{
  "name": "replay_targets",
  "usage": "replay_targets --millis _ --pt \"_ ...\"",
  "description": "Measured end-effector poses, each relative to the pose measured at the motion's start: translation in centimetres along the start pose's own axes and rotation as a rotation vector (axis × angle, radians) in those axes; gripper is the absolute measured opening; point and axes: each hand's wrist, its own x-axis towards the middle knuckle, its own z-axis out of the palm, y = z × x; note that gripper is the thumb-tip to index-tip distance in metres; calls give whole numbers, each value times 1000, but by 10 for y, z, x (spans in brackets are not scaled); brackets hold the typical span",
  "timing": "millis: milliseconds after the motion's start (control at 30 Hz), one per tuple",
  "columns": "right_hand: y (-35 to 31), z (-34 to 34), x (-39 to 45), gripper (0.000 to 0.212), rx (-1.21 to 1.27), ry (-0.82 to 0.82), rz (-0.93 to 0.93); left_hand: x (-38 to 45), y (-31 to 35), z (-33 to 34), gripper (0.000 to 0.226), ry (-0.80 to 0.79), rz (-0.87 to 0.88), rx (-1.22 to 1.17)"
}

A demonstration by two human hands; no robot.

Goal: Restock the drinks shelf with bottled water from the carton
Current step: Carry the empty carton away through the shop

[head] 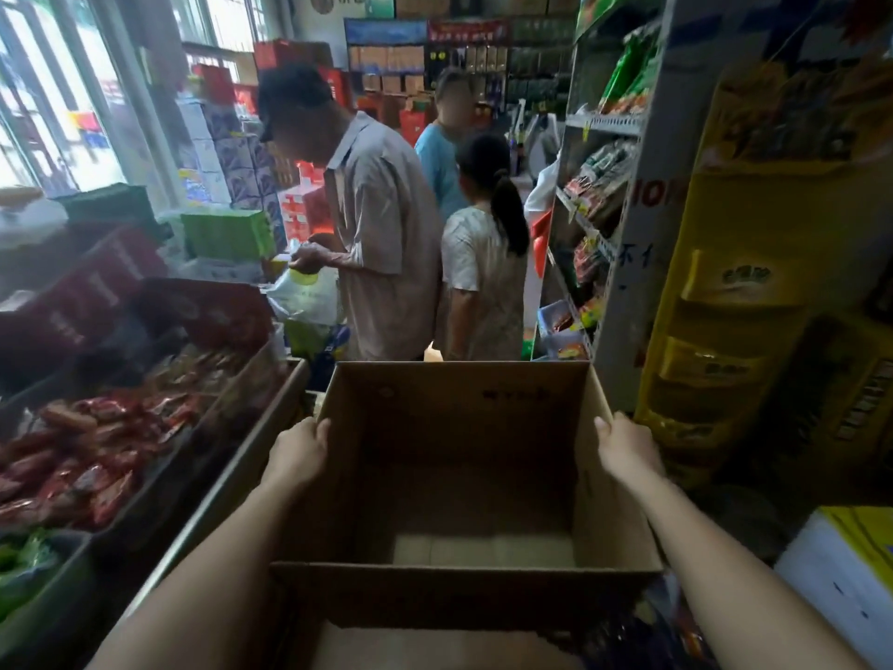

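A brown cardboard carton (459, 413) hangs in front of me, open at the top, with no bottles visible inside; pale floor tiles show through its bottom. My left hand (297, 454) grips the carton's left wall at the rim, thumb inside. My right hand (626, 449) grips the right wall the same way. No bottled water and no drinks shelf can be made out in this view.
Three people (381, 224) stand in the narrow aisle just beyond the carton. A bin of red snack packets (82, 456) runs along the left. Snack shelves (594, 224) and a yellow display stand (734, 302) line the right. A white and yellow box (845, 573) sits low right.
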Motion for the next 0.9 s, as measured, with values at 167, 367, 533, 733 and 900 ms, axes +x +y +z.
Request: replay_targets --millis 167,367,533,733,900 --pt "-52 20 62 40 -26 33 47 100 11 2 34 -39 44 -4" --pt "-102 43 140 41 -65 59 106 204 27 21 31 -71 77 47" --pt "-131 69 232 41 -109 38 56 287 40 59 34 -100 32 0" --pt "-164 88 351 42 -159 -30 22 369 71 107 34 -74 -44 -33" --pt "-184 93 448 41 -94 -2 55 423 117 142 30 -93 -73 -34"
